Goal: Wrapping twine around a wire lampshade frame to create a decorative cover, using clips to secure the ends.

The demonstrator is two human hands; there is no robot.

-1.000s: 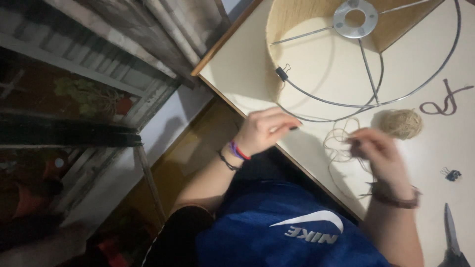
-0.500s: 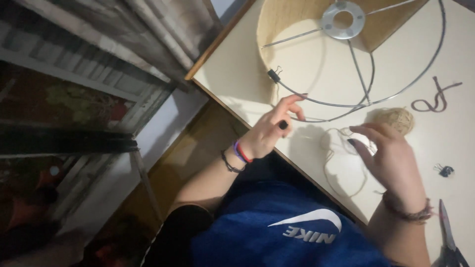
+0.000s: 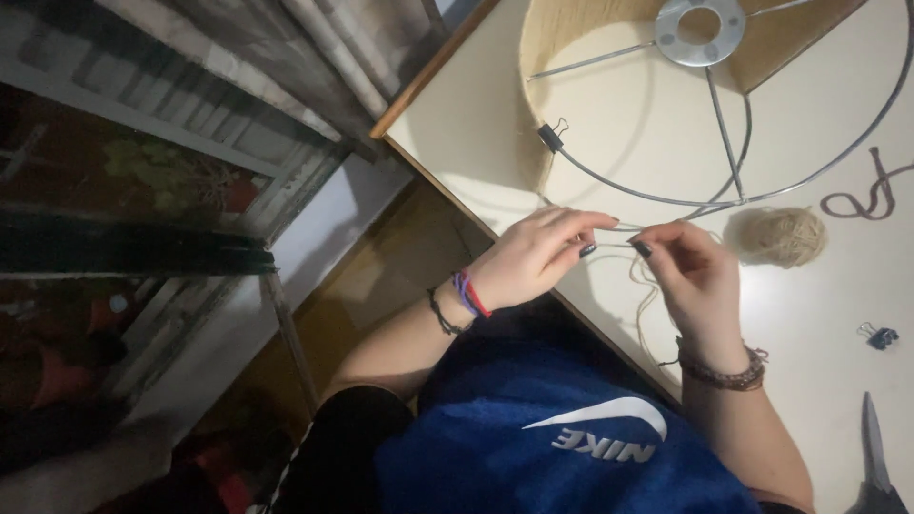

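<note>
My left hand [image 3: 538, 257] and my right hand [image 3: 695, 276] meet over the near edge of a cream table [image 3: 466, 124]. Both pinch a length of pale twine [image 3: 647, 305] between thumb and fingertips, fingertips almost touching. The twine loops down below my right hand and runs to a small ball of twine [image 3: 781, 235] just right of it. Behind my hands lies a wire lampshade frame [image 3: 724, 143] on its side, with a metal ring at its hub and a twine-wrapped band. A black binder clip [image 3: 550, 135] grips the frame's rim.
A loose piece of brown cord [image 3: 866, 195] lies at the right edge. A small dark binder clip [image 3: 881, 335] and the tip of scissors [image 3: 874, 462] sit at the lower right. Curtains and a window frame [image 3: 190, 152] are to the left, beyond the table edge.
My hands have come together: the left moved right and the right moved up toward it, and both now pinch the twine. The view has shifted closer to the lampshade frame.
</note>
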